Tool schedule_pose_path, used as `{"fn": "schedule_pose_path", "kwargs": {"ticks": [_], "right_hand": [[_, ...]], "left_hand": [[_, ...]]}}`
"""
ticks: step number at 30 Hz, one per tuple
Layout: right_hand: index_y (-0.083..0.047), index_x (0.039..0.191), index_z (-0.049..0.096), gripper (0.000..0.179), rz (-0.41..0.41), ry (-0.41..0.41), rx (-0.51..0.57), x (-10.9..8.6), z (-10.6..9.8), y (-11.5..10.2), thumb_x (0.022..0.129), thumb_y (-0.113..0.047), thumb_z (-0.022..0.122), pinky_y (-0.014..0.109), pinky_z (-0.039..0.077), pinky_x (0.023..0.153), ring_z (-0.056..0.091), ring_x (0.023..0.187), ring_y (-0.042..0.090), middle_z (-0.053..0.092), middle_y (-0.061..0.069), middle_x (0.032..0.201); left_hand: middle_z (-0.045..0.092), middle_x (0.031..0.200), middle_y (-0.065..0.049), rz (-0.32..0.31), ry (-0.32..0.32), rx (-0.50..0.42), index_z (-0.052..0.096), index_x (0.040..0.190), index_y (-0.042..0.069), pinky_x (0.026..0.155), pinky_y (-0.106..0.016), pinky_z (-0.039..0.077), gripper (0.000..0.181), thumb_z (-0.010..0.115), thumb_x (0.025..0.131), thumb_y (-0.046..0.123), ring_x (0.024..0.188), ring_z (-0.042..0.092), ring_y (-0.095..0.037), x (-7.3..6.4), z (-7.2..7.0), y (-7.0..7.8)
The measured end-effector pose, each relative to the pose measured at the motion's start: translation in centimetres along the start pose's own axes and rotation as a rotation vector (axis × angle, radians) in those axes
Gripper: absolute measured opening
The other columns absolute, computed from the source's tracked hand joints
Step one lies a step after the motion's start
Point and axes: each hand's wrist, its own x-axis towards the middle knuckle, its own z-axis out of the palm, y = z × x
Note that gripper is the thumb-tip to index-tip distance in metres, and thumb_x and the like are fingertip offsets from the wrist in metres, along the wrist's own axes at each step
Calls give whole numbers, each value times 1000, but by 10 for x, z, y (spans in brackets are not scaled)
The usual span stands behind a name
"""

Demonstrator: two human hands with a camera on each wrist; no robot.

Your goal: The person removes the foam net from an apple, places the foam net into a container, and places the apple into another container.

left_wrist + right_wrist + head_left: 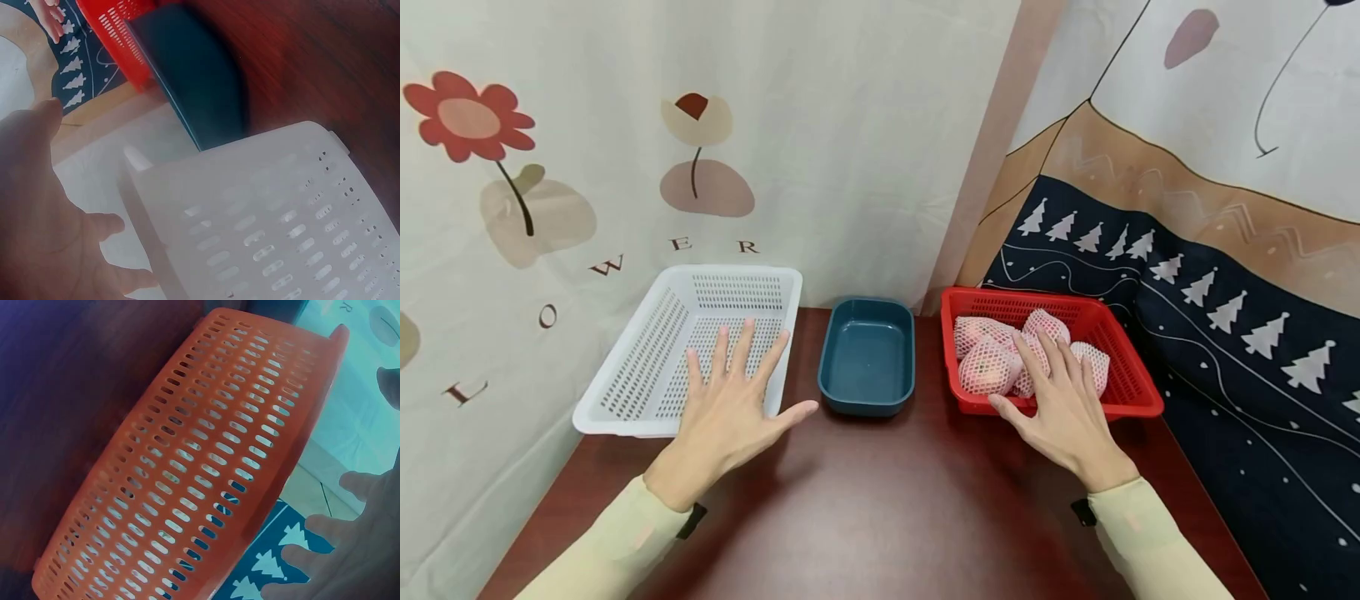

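Note:
In the head view my left hand (727,414) is spread palm down over the near side of a white perforated plastic basket (617,400), which holds nothing. My right hand (1063,408) hovers with fingers apart over the near rim of a red plastic basket (1123,408). Several round fruits in white-pink foam nets (987,367) lie inside the red basket, partly hidden behind the right fingers. Both wrist views show the fingers beside the basket rims, gripping nothing. Between the two baskets stands a dark teal rectangular dish (867,367) with nothing in it.
The baskets and dish stand in a row at the back of a dark reddish-brown table (865,508). Behind it hangs a pale curtain (850,150) with flower prints. A navy and tan cloth with white trees (1225,317) hangs along the right side.

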Motion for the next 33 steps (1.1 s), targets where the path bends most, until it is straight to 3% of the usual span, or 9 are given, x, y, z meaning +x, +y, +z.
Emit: {"fn": "schedule_pose_path", "kwargs": {"ticks": [7,23,33], "right_hand": [[-31,186,29,104,-38,27,-17,5,-4,2,100,-64,78,86,30,134,32,171,60,34,25,188],[-28,185,33,99,-48,-51,-18,14,-14,1,102,-62,76,84,29,136,34,170,55,33,21,189],[-23,181,41,94,-66,-96,-9,25,-20,6,103,-57,79,87,37,131,36,169,55,38,23,186]], "left_hand": [[5,198,-17,21,18,-6,20,188,40,135,-93,0,111,54,99,96,181,4,-59,0,-1,3],[18,196,-19,41,18,-15,25,187,39,138,-89,5,105,56,102,92,180,13,-58,0,2,14],[22,195,-19,55,15,-20,28,186,37,138,-89,7,103,54,103,92,179,18,-58,4,7,22]]}}
